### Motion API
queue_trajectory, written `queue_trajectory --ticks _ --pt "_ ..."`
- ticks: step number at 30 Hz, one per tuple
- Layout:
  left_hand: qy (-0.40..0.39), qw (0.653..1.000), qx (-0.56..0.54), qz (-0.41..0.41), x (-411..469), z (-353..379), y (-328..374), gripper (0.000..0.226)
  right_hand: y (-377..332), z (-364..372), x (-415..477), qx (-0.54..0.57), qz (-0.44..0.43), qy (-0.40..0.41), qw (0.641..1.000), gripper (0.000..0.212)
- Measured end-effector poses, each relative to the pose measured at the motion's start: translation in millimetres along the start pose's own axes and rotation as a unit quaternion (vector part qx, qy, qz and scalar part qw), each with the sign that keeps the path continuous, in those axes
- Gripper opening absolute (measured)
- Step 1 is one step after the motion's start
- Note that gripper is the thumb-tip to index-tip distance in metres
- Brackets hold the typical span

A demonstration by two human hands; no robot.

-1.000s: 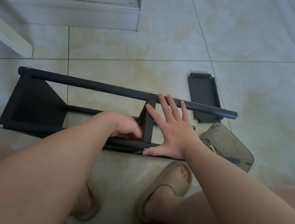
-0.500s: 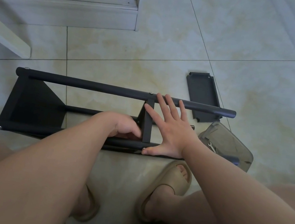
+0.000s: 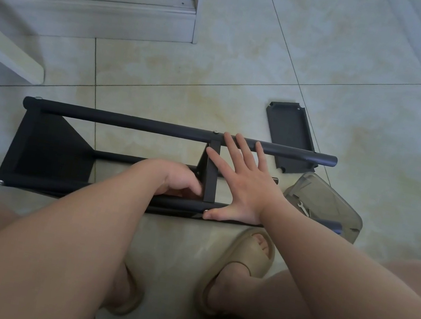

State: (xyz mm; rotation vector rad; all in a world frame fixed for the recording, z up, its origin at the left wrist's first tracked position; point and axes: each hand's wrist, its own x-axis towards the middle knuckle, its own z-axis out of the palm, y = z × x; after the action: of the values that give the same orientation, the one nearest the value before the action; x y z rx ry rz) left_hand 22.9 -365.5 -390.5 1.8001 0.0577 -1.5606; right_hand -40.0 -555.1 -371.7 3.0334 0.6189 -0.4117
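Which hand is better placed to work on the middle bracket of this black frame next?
The left hand, likely. Its curled fingers sit at the lower end of the middle bracket, while the right hand lies flat, spread from near rail to far rail, bracing them.

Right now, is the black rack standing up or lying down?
Lying down: the black metal rack rests sideways on the tiled floor, long tubes level.

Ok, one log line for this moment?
right hand: open, spread flat across black metal tube frame | left hand: curled inside frame beside its middle crossbar, grip hidden | flat black panel: loose beyond frame
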Motion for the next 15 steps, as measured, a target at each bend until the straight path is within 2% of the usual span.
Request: queue_trajectory --ticks 4,10,12,15 --pt "-0.036 0.999 -0.013 -0.014 -2.9 -2.0 -0.2 0.024 -0.4 -0.7 -0.1 -0.002 0.0 -0.001 1.0 0.126" --pt "0.016 1.0 0.01 0.005 1.4 1.1 -0.6 0.019 0.0 -1.3 -0.5 -0.004 0.0 -0.004 1.0 0.126" --pt "0.007 1.0 0.013 -0.006 1.0 -0.6 -0.8 0.016 0.1 -1.6 -0.3 -0.004 -0.001 -0.004 1.0 0.126" --pt "-0.023 1.0 0.006 -0.015 -1.2 -3.2 -1.2 0.025 -0.3 -1.4 -0.5 -0.003 -0.002 -0.003 1.0 0.126"
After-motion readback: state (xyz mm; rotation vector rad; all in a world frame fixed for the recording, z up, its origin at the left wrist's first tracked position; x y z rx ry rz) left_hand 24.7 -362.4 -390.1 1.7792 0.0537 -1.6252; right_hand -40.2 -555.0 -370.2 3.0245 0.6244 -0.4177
